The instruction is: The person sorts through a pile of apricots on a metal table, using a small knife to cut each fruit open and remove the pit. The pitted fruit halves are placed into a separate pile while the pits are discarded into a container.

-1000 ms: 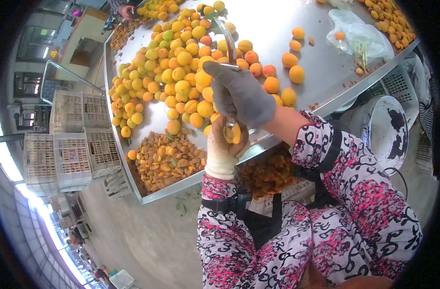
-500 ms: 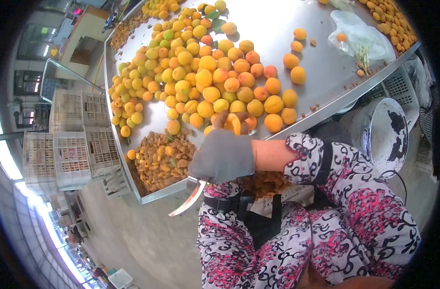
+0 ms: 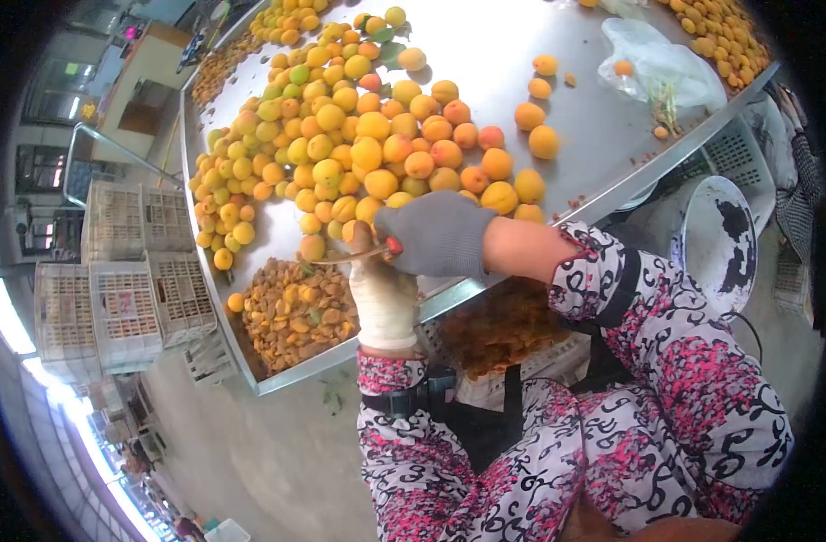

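Head view: a metal worktop (image 3: 485,63) with a raised rim spreads before the person. Crates (image 3: 128,307) stand stacked on the floor to its left. Apricots (image 3: 372,154), yellow to orange, lie heaped across the worktop, just beyond the hands. Under the near edge, a bin (image 3: 566,357) holds orange pieces (image 3: 499,339). Brown pits (image 3: 300,312), or what look like them, pile in the near left corner. The right hand (image 3: 431,237), grey-gloved, is curled round a knife (image 3: 336,259); the left hand (image 3: 377,280), pale at the cuff and brown at the fingers, is right beside it, partly hidden, so I cannot tell whether it grips anything. The thin blade points left, crossing in front of the left hand's fingers. Each apricot should be light, smooth and rather soft, easily bruised and slippery once wet; best cupped loosely round its widest part. The knife looks light and stiff, safest taken by its handle.
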Available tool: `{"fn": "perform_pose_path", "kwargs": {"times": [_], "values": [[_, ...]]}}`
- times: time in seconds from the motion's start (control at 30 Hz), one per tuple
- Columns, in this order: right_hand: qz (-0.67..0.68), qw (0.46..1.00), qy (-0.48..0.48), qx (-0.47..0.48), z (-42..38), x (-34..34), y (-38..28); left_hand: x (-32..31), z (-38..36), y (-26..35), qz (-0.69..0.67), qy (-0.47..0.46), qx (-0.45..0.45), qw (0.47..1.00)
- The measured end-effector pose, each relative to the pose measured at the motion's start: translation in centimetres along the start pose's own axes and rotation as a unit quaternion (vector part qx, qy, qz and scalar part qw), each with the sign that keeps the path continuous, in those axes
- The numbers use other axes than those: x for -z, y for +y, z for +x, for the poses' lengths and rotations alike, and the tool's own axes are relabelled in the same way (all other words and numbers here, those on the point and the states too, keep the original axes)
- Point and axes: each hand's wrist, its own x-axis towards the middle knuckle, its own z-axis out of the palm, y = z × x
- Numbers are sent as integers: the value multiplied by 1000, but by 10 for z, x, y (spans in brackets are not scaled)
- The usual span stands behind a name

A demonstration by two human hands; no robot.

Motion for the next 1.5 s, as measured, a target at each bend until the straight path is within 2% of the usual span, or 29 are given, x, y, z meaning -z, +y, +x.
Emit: {"fn": "perform_pose_path", "kwargs": {"times": [0.07, 0.1, 0.13, 0.17, 0.2, 0.23, 0.27, 0.33, 0.37, 0.47, 0.5, 0.57, 0.6, 0.67, 0.7, 0.77, 0.9, 0.97, 1.0, 1.07, 1.1, 1.13, 1.2, 1.23, 1.3, 1.4, 1.43, 1.47, 1.5], "values": [[65, 996, 38, 54, -2, 1, 3, 5, 2, -5, -13, 69, -6, 998], [118, 986, 96, 63, 1, -5, 7, 7, 1, 4, -11, 67, -4, 998], [119, 986, 98, 65, 1, 5, 5, 7, 1, 19, -65, 22, 27, 997], [168, 984, 55, 17, -2, 20, 4, 8, -2, 26, -120, -23, 61, 991], [217, 976, 11, -32, -2, 31, 7, 10, -7, 22, 37, -16, -36, 999], [197, 980, -9, 13, 7, 27, 19, 9, -13, 29, 121, -50, -14, 991], [197, 980, -9, 12, 8, 24, 33, 7, -21, 40, 205, -83, 8, 975], [161, 987, 0, 18, 1, 35, 34, 4, -35, 56, 227, -192, 95, 950], [174, 981, -53, -62, -1, 46, 30, 5, -40, 53, 177, -243, 128, 945], [196, 980, 14, -2, 8, 37, 57, -11, -46, 46, 406, -312, 89, 854], [215, 975, 53, -13, 5, 38, 53, -15, -45, 41, 406, -312, 89, 855], [212, 975, 38, -46, 2, 45, 45, -21, -40, 30, 457, -222, -61, 859], [209, 974, 24, -77, 1, 48, 42, -24, -36, 23, 457, -223, -60, 859], [207, 975, 52, -57, 3, 38, 47, -32, -24, 7, 693, -86, -144, 701], [204, 975, 80, -37, 4, 35, 49, -36, -18, -1, 693, -87, -144, 701], [201, 976, 81, -37, 4, 36, 46, -41, -8, -13, 793, -91, -82, 597], [216, 972, 82, -48, 6, 37, 46, -42, 4, -20, 807, -78, -38, 584], [230, 968, 80, -55, 2, 39, 44, -35, 3, -18, 746, -81, -47, 659], [242, 965, 77, -61, 2, 41, 43, -30, 4, -18, 747, -78, -49, 659], [241, 967, 69, -49, 4, 37, 46, -19, 4, -14, 516, -62, -197, 832], [239, 968, 59, -41, 5, 33, 47, -19, 1, -5, 416, -77, -174, 889], [240, 968, 59, -35, 6, 27, 49, -30, -10, 8, 232, -81, -127, 961], [305, 948, 62, 61, 9, 16, 51, -30, -13, 19, 215, -73, -133, 965], [391, 918, -25, -61, -1, 31, 35, -28, -15, 22, 214, -70, -136, 965], [424, 905, -13, -23, -5, 30, 28, -26, -18, 27, 120, -76, -88, 986], [457, 889, -13, 29, -4, 29, 26, -30, -25, 41, 117, -76, -67, 988], [455, 889, -24, 46, -3, 29, 25, -24, -23, 41, 320, -121, -201, 918], [457, 888, -25, 46, -4, 29, 23, -21, -22, 40, 321, -121, -200, 918], [469, 882, -26, 16, -6, 31, 18, -19, -21, 40, 174, -121, -108, 971]]}}
